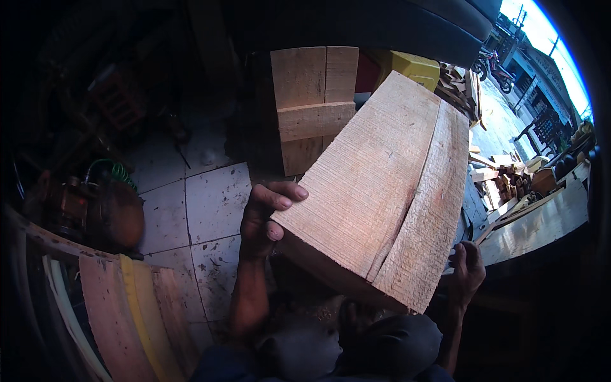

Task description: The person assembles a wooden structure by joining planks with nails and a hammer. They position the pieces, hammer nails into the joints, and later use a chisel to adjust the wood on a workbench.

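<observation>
A box-like piece of rough wooden boards fills the middle of the view, tilted above my knees. Two boards with a seam between them make its top face, and a shaded side drops from its near edge. My left hand grips the near left corner, fingers on the top face and thumb at the edge. Just off the right edge is my right hand, its fingers bent together; what they hold, if anything, I cannot make out.
A similar board panel with a crosspiece stands behind, beside a yellow object. Wood offcuts are piled at right. At left are a rounded tank-like machine with a green coiled hose and leaning planks over a tiled floor.
</observation>
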A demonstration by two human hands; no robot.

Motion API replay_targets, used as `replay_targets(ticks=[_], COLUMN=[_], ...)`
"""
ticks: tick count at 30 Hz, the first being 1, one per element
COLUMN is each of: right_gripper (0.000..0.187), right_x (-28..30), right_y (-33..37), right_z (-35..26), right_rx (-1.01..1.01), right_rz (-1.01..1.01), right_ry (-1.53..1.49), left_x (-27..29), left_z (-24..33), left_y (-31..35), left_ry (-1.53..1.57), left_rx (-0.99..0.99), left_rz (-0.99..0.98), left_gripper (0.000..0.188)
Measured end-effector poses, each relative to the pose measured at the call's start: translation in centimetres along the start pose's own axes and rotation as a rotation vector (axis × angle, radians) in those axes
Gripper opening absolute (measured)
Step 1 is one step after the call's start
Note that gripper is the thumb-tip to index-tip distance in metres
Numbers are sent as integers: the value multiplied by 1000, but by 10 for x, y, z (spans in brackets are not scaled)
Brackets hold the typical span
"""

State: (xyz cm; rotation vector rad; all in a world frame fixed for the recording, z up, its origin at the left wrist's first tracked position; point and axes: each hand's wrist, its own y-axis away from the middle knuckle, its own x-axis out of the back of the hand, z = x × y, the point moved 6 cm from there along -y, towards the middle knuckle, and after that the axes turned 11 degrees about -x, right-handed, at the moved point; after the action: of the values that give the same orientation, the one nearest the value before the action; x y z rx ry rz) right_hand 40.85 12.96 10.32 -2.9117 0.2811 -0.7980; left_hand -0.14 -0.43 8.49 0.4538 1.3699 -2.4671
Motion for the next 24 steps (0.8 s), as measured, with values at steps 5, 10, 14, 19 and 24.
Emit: replay_targets(ticks=[5, 10, 14, 19, 24], right_gripper=[10, 13, 16, 18, 12], right_x=[-42, -132, -161, -165, -168], right_y=[41, 86, 94, 96, 102], right_z=[-202, -262, -267, -264, -263], right_rx=[427, 866, 882, 862, 868], right_rz=[-505, -970, -953, -917, -909], right_ry=[-334, -49, -47, -9, -37], left_x=[6, -6, -4, 0, 1], left_z=[8, -5, -6, -3, 10], left_y=[4, -7, -2, -1, -4], left_ry=[8, 66, -108, -120, -90], left_rx=[35, 30, 25, 13, 43], left_rz=[13, 9, -73, -86, -75], left_gripper=[51, 60, 62, 53, 47])
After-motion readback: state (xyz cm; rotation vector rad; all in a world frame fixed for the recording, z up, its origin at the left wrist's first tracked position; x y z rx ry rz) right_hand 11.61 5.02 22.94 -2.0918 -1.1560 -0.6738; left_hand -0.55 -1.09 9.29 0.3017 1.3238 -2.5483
